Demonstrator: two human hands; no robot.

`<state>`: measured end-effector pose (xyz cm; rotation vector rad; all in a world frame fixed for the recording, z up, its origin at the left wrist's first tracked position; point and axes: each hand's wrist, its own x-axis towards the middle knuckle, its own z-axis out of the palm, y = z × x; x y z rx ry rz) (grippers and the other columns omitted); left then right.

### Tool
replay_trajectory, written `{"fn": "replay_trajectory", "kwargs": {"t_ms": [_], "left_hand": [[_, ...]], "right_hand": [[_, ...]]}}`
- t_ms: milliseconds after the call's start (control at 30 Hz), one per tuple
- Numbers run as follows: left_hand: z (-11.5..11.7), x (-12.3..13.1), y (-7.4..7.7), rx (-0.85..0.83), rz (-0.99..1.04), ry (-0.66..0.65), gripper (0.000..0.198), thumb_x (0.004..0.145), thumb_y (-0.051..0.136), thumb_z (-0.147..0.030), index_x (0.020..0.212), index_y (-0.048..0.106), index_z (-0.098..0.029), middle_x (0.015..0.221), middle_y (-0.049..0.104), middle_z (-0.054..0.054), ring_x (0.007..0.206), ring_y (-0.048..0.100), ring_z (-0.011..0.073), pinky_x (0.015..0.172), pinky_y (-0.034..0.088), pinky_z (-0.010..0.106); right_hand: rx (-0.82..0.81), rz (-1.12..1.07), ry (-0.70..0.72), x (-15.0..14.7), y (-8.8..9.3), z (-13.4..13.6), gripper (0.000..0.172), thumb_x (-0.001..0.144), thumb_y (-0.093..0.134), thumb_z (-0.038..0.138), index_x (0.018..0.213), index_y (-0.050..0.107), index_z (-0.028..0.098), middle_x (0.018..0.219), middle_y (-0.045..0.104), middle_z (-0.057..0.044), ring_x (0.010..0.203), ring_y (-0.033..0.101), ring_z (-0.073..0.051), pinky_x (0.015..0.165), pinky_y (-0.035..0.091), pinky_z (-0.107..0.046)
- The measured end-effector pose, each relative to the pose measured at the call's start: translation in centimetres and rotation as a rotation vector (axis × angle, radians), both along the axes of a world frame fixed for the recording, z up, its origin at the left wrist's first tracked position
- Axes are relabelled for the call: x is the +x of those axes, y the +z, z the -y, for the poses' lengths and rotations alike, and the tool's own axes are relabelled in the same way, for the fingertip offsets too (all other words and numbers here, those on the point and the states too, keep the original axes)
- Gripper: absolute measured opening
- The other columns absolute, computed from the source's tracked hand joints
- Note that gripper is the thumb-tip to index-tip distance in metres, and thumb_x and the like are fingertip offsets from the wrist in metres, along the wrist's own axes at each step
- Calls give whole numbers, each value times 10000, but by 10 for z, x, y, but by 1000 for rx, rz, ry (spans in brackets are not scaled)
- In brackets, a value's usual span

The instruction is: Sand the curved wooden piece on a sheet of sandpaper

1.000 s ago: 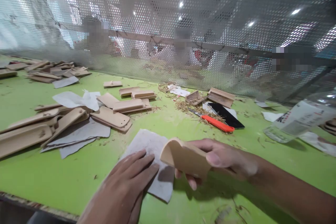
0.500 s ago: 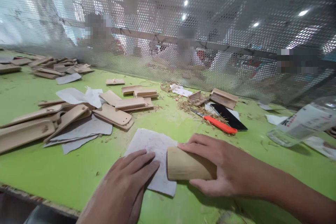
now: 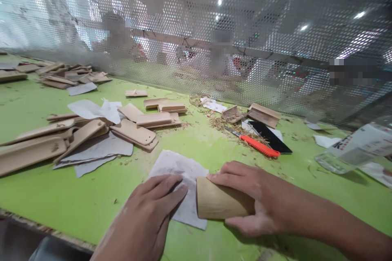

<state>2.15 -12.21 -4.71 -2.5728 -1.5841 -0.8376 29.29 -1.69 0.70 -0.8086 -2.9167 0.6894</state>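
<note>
My right hand (image 3: 254, 200) grips a curved, pale-tan piece of bamboo (image 3: 216, 200), thumb along the near side and fingers over the far side. Its left end rests on a whitish sheet that looks like sandpaper (image 3: 167, 161). On that same sheet lies my left hand (image 3: 156, 204), palm down with the fingers extended, holding it against the green table. A small gap separates the left fingertips from the bamboo's end. The underside of the bamboo is hidden.
Curved bamboo pieces (image 3: 134, 131) and grey sheets (image 3: 101, 147) are heaped at left. An orange-handled knife (image 3: 260, 146), a black phone (image 3: 271, 136) and shavings lie beyond my right hand. A clear bottle (image 3: 355, 147) lies at right. Perforated mesh (image 3: 183, 40) stands behind the table.
The bamboo piece and my right hand have shifted slightly toward me. My left hand stays on the sheet, and the camera view has moved a little.
</note>
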Motion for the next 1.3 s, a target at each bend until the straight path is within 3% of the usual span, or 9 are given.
{"fn": "replay_trajectory", "kwargs": {"t_ms": [233,400,533,633,733,1100,1167,1233,1300], "left_hand": [[5,2,8,-111,20,33,408,981,441,-140,1331,634,-222,1226,735,77,1064,691,289,913,580,448],[-25,10,34,-308,-84,-10,306,1016,500,-198,1260,683,-220,1094,725,100,1000,691,314,897,568,477],[-64,8,48,-382,-129,-335,341,1052,498,-201,1342,674,-239,1457,619,123,1377,551,321,1141,424,476],[-78,-1,45,-548,-195,-401,474,1123,392,-289,1590,452,-233,1667,363,126,1539,326,333,1240,276,515],[-78,-7,39,-605,-219,-384,517,1145,341,-348,1653,315,-257,1716,203,89,1584,171,316,1271,182,523],[-71,-7,42,-517,-180,-379,488,1126,390,-281,1612,407,-246,1677,299,111,1552,268,322,1243,263,527],[-68,-7,42,-489,-177,-367,479,1118,410,-265,1596,438,-237,1665,323,123,1544,289,318,1235,283,524],[-68,-7,40,-458,-158,-373,475,1108,437,-250,1583,458,-244,1656,341,126,1534,310,323,1224,301,537],[-69,-8,38,-430,-131,-386,475,1099,460,-232,1573,469,-266,1648,364,115,1520,339,324,1216,317,547]], "right_hand": [[-77,35,-48,-1,4,-2,641,756,806,306,1373,633,292,1157,615,-71,981,632,-263,858,511,-394],[-118,55,-45,-3,11,-4,658,744,813,335,1376,648,254,1167,603,-85,990,622,-270,868,509,-400],[-78,57,-37,-4,12,-1,673,754,788,321,1401,636,217,1152,598,-96,995,613,-278,858,503,-399],[-55,41,-37,-5,11,2,619,750,784,321,1346,668,201,1108,595,-92,952,610,-268,826,497,-386],[-27,39,-33,-6,9,3,595,744,786,330,1310,680,180,1081,594,-96,905,602,-257,781,491,-372],[-26,19,0,2,11,12,615,724,800,321,1321,687,228,1109,649,-100,926,646,-268,805,535,-378],[-38,-61,-63,10,14,11,618,762,790,343,1359,666,243,1235,641,-127,1018,656,-298,874,548,-408],[-79,-223,-240,17,15,10,621,812,769,401,1401,629,261,1345,619,-137,1125,641,-326,936,545,-433],[-296,-429,-424,21,13,11,634,853,725,496,1429,594,264,1308,665,-133,1106,661,-320,898,568,-428]]}}
